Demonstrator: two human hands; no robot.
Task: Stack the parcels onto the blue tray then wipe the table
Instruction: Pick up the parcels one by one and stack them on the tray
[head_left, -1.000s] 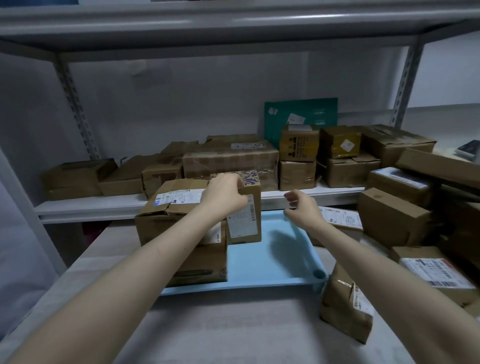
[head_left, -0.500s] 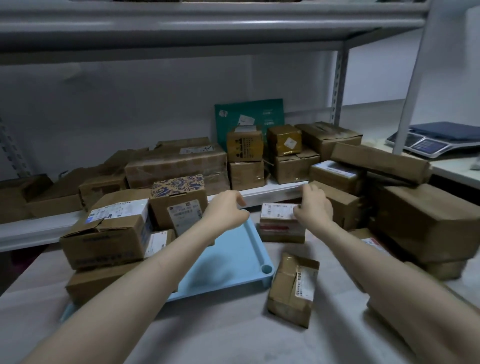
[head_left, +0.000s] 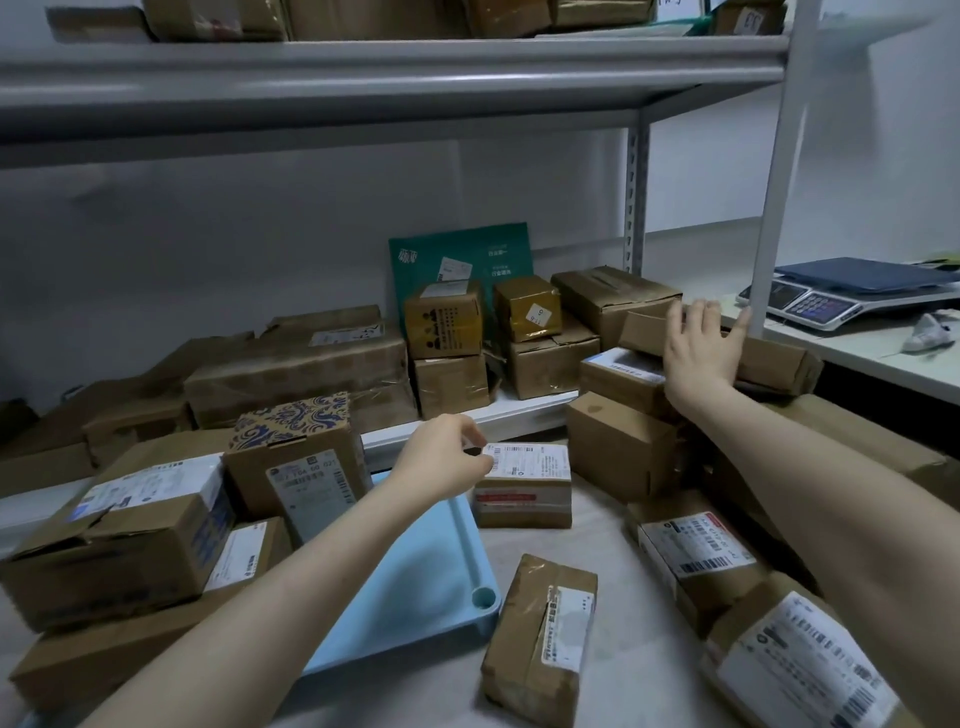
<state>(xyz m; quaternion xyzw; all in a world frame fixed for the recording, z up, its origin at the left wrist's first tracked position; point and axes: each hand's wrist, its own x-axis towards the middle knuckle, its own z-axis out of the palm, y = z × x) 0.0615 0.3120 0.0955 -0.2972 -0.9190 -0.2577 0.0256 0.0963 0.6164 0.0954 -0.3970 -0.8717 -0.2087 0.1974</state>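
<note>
The blue tray (head_left: 441, 571) lies on the table, its left part loaded with stacked parcels: a large taped box (head_left: 119, 540), a blue-patterned box (head_left: 296, 447) and a flat box (head_left: 93, 660) beneath. My left hand (head_left: 441, 457) hovers with loosely curled fingers at the left edge of a small labelled parcel (head_left: 524, 483) just right of the tray. My right hand (head_left: 698, 345) rests flat, fingers spread, on a long brown parcel (head_left: 769, 358) atop the pile at the right.
Loose parcels lie on the table: one (head_left: 540, 639) in front of the tray, others (head_left: 696, 556) at the right. A low shelf (head_left: 524, 405) behind carries more boxes and a green envelope (head_left: 462, 260). A scale (head_left: 831, 296) stands on the far-right counter.
My right hand has risen from the small labelled parcel to the long parcel on the right pile. My left hand has moved right to the small parcel's edge. The view has swung right.
</note>
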